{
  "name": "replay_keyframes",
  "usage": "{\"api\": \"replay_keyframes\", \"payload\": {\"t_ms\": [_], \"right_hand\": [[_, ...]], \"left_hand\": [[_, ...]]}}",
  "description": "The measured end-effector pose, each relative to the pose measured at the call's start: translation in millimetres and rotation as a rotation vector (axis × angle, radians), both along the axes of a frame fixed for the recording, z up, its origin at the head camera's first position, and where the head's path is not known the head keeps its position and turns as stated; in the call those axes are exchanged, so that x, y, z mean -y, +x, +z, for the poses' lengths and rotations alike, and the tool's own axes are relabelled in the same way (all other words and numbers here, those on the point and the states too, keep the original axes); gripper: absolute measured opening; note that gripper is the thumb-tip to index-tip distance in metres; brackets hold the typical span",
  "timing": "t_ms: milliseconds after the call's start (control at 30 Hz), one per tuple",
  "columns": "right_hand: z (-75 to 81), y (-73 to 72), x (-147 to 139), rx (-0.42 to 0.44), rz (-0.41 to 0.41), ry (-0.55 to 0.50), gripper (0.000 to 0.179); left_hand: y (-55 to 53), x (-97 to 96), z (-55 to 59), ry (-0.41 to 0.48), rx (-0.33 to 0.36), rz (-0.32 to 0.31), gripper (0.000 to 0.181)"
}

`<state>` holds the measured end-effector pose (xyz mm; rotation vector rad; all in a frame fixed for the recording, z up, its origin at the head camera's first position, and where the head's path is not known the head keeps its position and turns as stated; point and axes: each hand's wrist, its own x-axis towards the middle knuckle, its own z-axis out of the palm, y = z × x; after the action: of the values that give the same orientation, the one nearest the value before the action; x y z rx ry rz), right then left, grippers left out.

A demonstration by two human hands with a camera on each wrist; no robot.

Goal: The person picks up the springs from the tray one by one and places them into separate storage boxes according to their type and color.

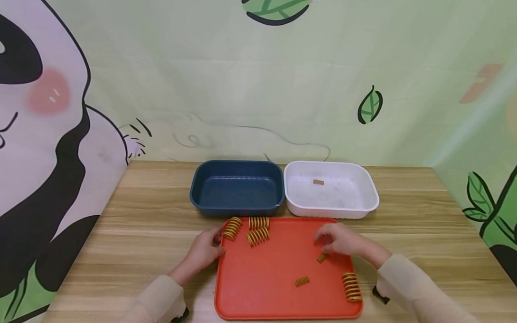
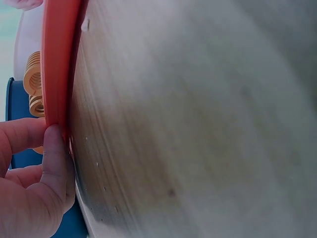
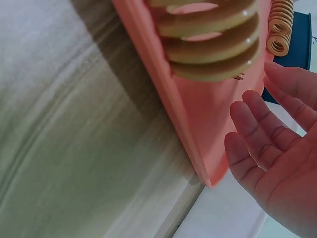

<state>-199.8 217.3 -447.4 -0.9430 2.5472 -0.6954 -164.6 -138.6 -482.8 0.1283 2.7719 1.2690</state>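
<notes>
A red tray (image 1: 262, 275) lies on the table. At its left rim, near the far corner, my left hand (image 1: 206, 249) pinches the edge; the left wrist view shows fingers (image 2: 54, 153) on the rim. My right hand (image 1: 339, 239) hovers over the tray's right part, fingers loosely spread with nothing in them. Just below it lies a small coil spring (image 1: 322, 257), partly hidden. Another small spring (image 1: 302, 281) is nearer the front. Three large yellow springs (image 1: 258, 236) cluster at the far left corner. One more large spring (image 1: 351, 287) stands at the near right corner.
Behind the tray, a dark blue bin (image 1: 239, 211) stands beside a white bin (image 1: 328, 211). One small spring (image 1: 318, 182) lies in the white bin. The wooden table (image 1: 157, 203) meets a panda-printed cloth (image 1: 221, 86) at the back.
</notes>
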Motion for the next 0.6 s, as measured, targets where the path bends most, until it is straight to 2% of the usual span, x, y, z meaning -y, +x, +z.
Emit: {"api": "replay_keyframes", "payload": {"t_ms": [333, 600], "right_hand": [[-0.3, 4.1, -0.6, 0.057, -0.004, 0.009, 0.021], [-3.9, 6.6, -2.0, 0.052, 0.012, -0.005, 0.020]], "left_hand": [[1.5, 0.0, 0.6, -0.003, -0.020, -0.007, 0.056], [0.4, 0.4, -1.6, -0.004, -0.037, -0.019, 0.054]]}}
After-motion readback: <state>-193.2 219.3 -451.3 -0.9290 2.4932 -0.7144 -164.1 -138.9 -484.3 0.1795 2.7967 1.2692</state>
